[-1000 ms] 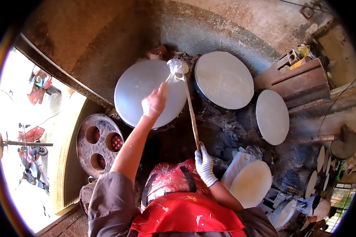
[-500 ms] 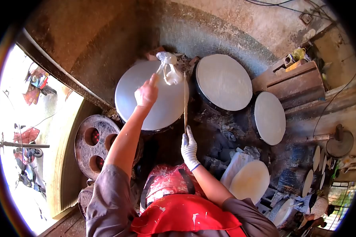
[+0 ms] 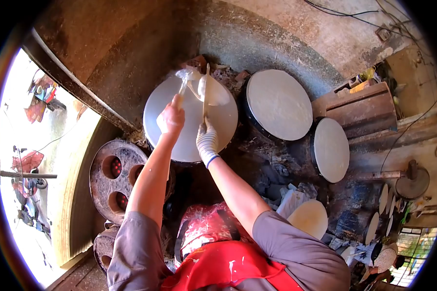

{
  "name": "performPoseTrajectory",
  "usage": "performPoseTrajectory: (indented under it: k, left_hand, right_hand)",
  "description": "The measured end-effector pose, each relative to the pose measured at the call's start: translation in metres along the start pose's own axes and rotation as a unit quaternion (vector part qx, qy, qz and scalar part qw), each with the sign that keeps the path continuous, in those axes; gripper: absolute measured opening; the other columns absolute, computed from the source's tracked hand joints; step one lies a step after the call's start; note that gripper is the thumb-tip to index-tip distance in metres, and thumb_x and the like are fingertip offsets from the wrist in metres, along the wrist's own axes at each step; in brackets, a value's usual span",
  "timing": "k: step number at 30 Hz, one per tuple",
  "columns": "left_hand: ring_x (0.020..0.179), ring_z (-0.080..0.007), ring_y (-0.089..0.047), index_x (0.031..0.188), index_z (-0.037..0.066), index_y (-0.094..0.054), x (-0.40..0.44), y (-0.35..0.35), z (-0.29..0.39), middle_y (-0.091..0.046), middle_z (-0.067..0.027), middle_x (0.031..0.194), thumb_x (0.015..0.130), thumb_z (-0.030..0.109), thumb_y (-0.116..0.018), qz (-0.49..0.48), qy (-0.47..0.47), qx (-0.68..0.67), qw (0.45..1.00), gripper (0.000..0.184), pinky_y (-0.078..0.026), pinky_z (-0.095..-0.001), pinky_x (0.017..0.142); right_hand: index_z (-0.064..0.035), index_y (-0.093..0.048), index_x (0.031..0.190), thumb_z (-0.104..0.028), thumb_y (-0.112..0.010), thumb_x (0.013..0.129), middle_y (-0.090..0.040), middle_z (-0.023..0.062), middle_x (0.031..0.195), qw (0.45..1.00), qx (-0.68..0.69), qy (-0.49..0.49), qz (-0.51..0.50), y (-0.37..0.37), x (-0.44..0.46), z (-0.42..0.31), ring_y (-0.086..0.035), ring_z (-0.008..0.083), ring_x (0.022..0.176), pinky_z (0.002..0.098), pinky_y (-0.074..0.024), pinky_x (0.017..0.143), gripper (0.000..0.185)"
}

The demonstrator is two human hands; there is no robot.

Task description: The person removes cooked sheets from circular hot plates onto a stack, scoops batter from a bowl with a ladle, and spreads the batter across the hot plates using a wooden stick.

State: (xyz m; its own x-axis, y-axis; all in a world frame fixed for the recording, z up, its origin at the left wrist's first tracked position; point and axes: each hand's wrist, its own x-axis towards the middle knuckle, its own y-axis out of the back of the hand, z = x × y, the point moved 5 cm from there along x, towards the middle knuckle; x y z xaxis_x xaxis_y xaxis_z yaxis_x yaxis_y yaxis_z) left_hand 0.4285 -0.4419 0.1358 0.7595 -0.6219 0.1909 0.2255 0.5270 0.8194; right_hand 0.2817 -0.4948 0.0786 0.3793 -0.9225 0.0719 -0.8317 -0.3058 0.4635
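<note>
Fingers [image 3: 175, 103] of the person's bare left hand [image 3: 171, 119] are clenched round a pale handle [image 3: 183, 88], and at its far end sits a clump of glossy white stuff [image 3: 189, 74]. Just beside it, the right hand [image 3: 207, 139], in a striped white glove with a blue edge at the wrist, grips the near end of a thin wooden stick [image 3: 206, 94]. That stick points away from the person, its tip out toward the far rim. Some of the white stuff droops between handle and stick, and a paler bulge shows on the stick's other side; whether it touches the wood, I can't make out from here.

Both hands are over a big round vat [image 3: 187, 145] with a smooth white top, close to the stained wall [image 3: 257, 39]. Next to it, toward the person's right, stands a second white-topped vat [image 3: 279, 104], then a smaller third one [image 3: 331, 149]. Nearer the person on that side is a yellowish disc [image 3: 310, 219].

Over on the left, beside the bare forearm, there's a sooty round stove [image 3: 99, 182] with red dots down in its holes, one hole partly hidden by the arm. White splashes mark the red apron [image 3: 228, 266]. Beyond the bright doorway, motorbikes [image 3: 31, 189] are parked outside.
</note>
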Motion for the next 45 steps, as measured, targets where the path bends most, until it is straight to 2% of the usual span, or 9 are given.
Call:
performPoseTrajectory:
  k: [6,17,21,23,29,35,38,39,45]
  left_hand:
    - [0.077,-0.0315,-0.059,0.119,0.017,-0.046,-0.002,0.011,-0.024,-0.060,-0.0135,0.088,0.074,0.018,-0.052,0.020,0.019,-0.010,1.000,0.046,-0.047,-0.0411,0.066]
    - [0.078,-0.0317,-0.059,0.118,0.016,-0.049,-0.027,0.017,-0.043,-0.061,-0.0145,0.088,0.073,0.020,-0.055,0.025,0.097,-0.003,0.995,0.045,-0.047,-0.0404,0.069]
    - [0.079,-0.0317,-0.060,0.118,0.016,-0.050,-0.038,0.022,-0.054,-0.061,-0.0138,0.091,0.073,0.021,-0.057,0.026,0.146,-0.023,0.989,0.046,-0.048,-0.0392,0.071]
    - [0.079,-0.0313,-0.060,0.118,0.017,-0.051,-0.040,0.022,-0.059,-0.061,-0.0137,0.092,0.073,0.023,-0.057,0.049,0.152,-0.038,0.986,0.046,-0.048,-0.0384,0.070]
    - [0.080,-0.0290,-0.062,0.115,0.015,-0.053,-0.055,0.018,-0.052,-0.063,-0.0121,0.092,0.071,0.024,-0.060,0.045,0.233,-0.076,0.968,0.045,-0.048,-0.0370,0.071]
    - [0.072,-0.0261,-0.062,0.115,0.015,-0.053,-0.069,0.011,-0.057,-0.063,-0.0104,0.080,0.070,0.024,-0.061,0.061,0.264,-0.130,0.954,0.047,-0.048,-0.0357,0.066]
    - [0.060,-0.0184,-0.060,0.115,0.011,-0.053,-0.075,-0.005,-0.072,-0.060,-0.0073,0.070,0.071,0.022,-0.063,0.100,0.286,-0.179,0.936,0.046,-0.047,-0.0317,0.059]
    - [0.060,-0.0184,-0.060,0.115,0.011,-0.053,-0.077,-0.004,-0.066,-0.060,-0.0073,0.070,0.071,0.022,-0.063,0.103,0.289,-0.174,0.936,0.046,-0.047,-0.0317,0.059]
    - [0.041,-0.0084,-0.047,0.117,0.004,-0.051,-0.090,-0.006,-0.046,-0.052,-0.0017,0.058,0.073,0.016,-0.063,0.141,0.345,-0.319,0.871,0.047,-0.040,-0.0232,0.040]
  right_hand:
    - [0.0029,-0.048,0.117,-0.017,-0.047,0.088,-0.051,0.0214,0.117,0.995,-0.016,-0.094,0.015,0.055,-0.040,0.029,-0.050,0.0299,0.109,0.0319,-0.0398,0.090,0.036]
    - [-0.0004,-0.049,0.117,-0.014,-0.049,0.086,-0.055,0.0213,0.111,0.992,-0.066,-0.065,-0.084,-0.016,-0.007,-0.012,-0.055,0.0293,0.101,0.0308,-0.0409,0.087,0.034]
    - [-0.0037,-0.050,0.116,-0.018,-0.047,0.086,-0.057,0.0220,0.104,0.997,0.022,-0.022,-0.077,0.017,-0.006,-0.015,-0.057,0.0335,0.094,0.0353,-0.0438,0.081,0.034]
    - [-0.0034,-0.051,0.116,-0.019,-0.047,0.087,-0.057,0.0213,0.106,0.997,-0.062,0.034,0.023,0.055,-0.001,0.008,-0.057,0.0326,0.095,0.0351,-0.0442,0.081,0.033]
    - [-0.0016,-0.052,0.115,-0.017,-0.050,0.085,-0.056,0.0201,0.109,0.994,0.034,0.018,-0.105,0.013,-0.009,0.017,-0.055,0.0316,0.101,0.0331,-0.0418,0.086,0.034]
    - [-0.0011,-0.052,0.113,-0.016,-0.051,0.085,-0.057,0.0196,0.107,0.993,0.004,0.064,-0.097,0.046,0.013,0.009,-0.056,0.0307,0.099,0.0339,-0.0420,0.086,0.032]
    - [-0.0007,-0.052,0.113,-0.016,-0.050,0.085,-0.058,0.0195,0.106,0.981,0.066,-0.055,-0.173,0.052,0.025,0.035,-0.056,0.0295,0.098,0.0329,-0.0427,0.085,0.032]
    - [-0.0008,-0.053,0.112,-0.015,-0.051,0.085,-0.058,0.0187,0.106,0.983,0.019,0.069,-0.168,0.042,0.024,0.039,-0.057,0.0290,0.097,0.0318,-0.0422,0.085,0.031]
    - [-0.0025,-0.056,0.110,-0.016,-0.052,0.084,-0.058,0.0169,0.107,0.964,0.021,0.070,-0.256,0.041,0.020,0.017,-0.056,0.0295,0.098,0.0318,-0.0419,0.086,0.029]
